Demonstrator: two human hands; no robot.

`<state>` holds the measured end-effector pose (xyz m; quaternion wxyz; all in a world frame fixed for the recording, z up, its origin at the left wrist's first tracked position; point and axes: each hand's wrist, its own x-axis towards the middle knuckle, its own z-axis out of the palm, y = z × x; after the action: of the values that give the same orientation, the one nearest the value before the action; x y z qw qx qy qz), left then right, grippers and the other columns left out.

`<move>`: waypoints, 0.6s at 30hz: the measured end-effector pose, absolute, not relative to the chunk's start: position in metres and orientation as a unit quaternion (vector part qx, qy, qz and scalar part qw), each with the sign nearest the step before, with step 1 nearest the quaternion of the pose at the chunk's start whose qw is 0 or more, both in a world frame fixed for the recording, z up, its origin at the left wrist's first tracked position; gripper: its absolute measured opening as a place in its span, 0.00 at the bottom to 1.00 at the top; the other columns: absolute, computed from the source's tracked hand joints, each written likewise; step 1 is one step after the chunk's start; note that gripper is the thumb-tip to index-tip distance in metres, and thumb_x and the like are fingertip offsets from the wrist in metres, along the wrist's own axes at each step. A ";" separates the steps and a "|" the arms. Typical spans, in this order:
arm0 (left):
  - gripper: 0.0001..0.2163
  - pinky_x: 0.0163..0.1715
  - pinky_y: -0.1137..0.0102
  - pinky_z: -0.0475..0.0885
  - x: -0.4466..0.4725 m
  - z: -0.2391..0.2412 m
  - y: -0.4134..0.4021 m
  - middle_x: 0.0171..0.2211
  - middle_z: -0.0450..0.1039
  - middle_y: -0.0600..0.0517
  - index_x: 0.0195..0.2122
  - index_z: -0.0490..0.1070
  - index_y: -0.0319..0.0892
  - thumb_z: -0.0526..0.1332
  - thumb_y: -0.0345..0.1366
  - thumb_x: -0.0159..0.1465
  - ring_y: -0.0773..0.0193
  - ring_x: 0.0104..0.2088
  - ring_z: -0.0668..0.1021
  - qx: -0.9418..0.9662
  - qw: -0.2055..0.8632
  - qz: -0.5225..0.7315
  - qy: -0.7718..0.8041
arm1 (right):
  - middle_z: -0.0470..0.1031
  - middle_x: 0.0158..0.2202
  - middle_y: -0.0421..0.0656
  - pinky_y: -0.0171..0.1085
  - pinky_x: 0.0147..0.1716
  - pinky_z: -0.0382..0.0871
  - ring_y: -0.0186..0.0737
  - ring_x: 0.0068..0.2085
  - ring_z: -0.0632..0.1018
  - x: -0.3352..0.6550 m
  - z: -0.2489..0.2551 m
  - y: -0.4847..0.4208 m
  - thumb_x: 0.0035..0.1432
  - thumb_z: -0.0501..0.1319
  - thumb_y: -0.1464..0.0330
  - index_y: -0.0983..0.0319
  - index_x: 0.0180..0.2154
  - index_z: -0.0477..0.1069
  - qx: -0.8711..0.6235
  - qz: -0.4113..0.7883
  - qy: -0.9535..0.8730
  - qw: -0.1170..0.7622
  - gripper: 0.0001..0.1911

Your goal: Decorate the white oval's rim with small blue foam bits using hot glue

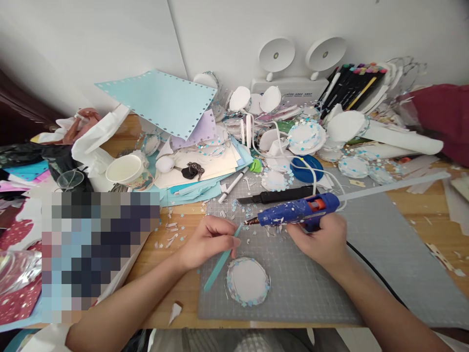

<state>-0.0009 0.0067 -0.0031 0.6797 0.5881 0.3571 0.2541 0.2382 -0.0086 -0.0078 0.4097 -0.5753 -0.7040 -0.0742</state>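
Note:
Over the grey cutting mat (308, 293), my left hand (214, 239) pinches a narrow teal paper strip (218, 270) that slants down toward the lower left. My right hand (322, 239) is wrapped round the handle of a blue hot glue gun (298, 210), which has a pale glue stick (395, 186) out of its back. The gun's nozzle points left, close by the strip's upper end; whether they touch I cannot tell. Just below my left hand lies a round white disc (248, 281) edged with small blue and white pieces.
A black box cutter (274, 195) and a white pen (232, 187) lie behind the gun. Stacked coloured paper (198, 190), a paper cup (126, 171), decorated white discs (306, 137) and markers (351, 90) crowd the back. A black cord (377, 274) crosses the mat at right.

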 end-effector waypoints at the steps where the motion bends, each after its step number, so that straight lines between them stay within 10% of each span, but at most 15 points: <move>1: 0.14 0.23 0.72 0.57 -0.001 -0.003 0.007 0.15 0.59 0.53 0.15 0.72 0.38 0.60 0.36 0.56 0.68 0.21 0.64 0.589 0.679 0.254 0.357 | 0.52 0.09 0.33 0.33 0.13 0.52 0.29 0.12 0.57 0.238 -0.008 -0.009 0.44 0.57 0.67 0.57 0.14 0.49 -0.576 -0.072 -0.704 0.410 0.16; 18: 0.14 0.23 0.71 0.55 0.000 -0.002 0.006 0.16 0.60 0.54 0.15 0.72 0.37 0.60 0.34 0.57 0.69 0.21 0.63 0.589 0.685 0.263 0.339 | 0.53 0.09 0.33 0.32 0.14 0.52 0.29 0.12 0.58 0.238 -0.009 -0.008 0.42 0.58 0.68 0.58 0.14 0.52 -0.567 -0.070 -0.709 0.414 0.15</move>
<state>-0.0001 0.0064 -0.0015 0.6852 0.5886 0.3392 0.2628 0.2382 -0.0082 -0.0086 0.4142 -0.5665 -0.7089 -0.0700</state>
